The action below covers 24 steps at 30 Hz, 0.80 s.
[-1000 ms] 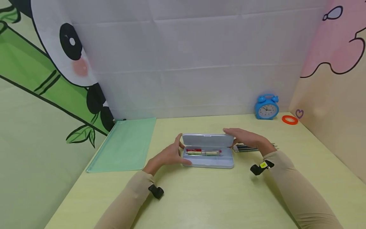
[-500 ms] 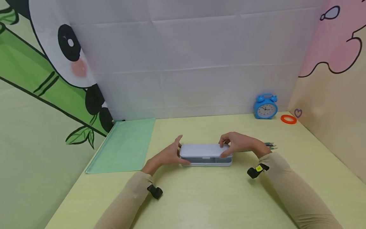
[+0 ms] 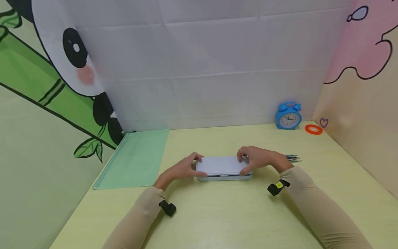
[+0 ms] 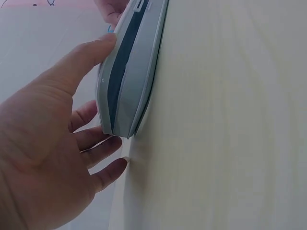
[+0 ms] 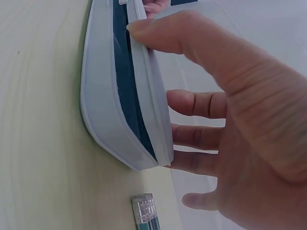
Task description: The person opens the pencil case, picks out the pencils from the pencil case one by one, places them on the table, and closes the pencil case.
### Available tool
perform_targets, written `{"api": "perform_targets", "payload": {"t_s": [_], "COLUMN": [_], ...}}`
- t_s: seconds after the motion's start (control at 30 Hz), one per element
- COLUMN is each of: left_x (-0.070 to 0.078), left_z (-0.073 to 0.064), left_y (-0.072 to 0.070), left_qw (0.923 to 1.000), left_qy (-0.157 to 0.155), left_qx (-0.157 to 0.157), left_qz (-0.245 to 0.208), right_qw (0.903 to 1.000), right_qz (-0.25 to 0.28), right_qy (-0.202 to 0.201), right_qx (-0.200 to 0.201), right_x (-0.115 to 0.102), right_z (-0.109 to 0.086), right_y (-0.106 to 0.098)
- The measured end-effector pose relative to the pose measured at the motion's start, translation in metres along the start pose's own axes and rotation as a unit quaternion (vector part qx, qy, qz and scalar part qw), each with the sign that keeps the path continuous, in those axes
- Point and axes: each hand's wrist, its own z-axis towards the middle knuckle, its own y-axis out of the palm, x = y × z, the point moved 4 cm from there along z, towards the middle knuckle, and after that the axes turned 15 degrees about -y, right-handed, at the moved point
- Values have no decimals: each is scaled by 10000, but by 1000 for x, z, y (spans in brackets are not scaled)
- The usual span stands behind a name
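Observation:
A pale grey-white pencil case (image 3: 222,166) lies on the table, its lid down almost onto the base. A narrow dark gap shows along its front in both wrist views, and its contents are hidden. My left hand (image 3: 183,169) holds the left end, thumb (image 4: 91,55) on the lid's front edge and fingers bent round the end and back. At the right end, my right hand (image 3: 259,158) grips the lid (image 5: 153,96) between the thumb at the front edge and fingers on its top and back.
Several pencils (image 3: 292,158) lie behind my right wrist, partly hidden. A green translucent mat or folder (image 3: 133,159) lies at the left. Toward the back right are a blue alarm clock (image 3: 288,117) and an orange-red ring (image 3: 313,129). Walls bound the table's back and sides.
The pencil case's lid has swung from upright down over the pens, nearly meeting the base. My right hand came forward and down with it; my left fingers have bent in over the left end.

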Motion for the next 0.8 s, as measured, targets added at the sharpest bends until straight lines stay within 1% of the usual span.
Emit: {"api": "perform_targets", "payload": {"t_s": [0.13,0.27,0.53,0.73,0.8], "left_x": [-1,0,4,8,9], "left_z": [1,0,-1,0,0], "left_y": [0,-1,-1,-2,-2], "left_qw": [9998,9996,9997,9998,9998], "left_qy": [175,237,165,-1,21], "left_qx": [34,71,79,40,70], "left_qz": [120,168,168,174,199], "right_qw": [9999,9998,10000,9997,9996], "right_qz": [-104,-109,-64,140,163], "right_qy": [-101,-139,-10,138,147], "right_qx": [3,14,47,120,169], "right_x": [1,0,0,2,3], "right_z": [2,3,2,2,2], "right_y": [2,3,1,2,2]}}
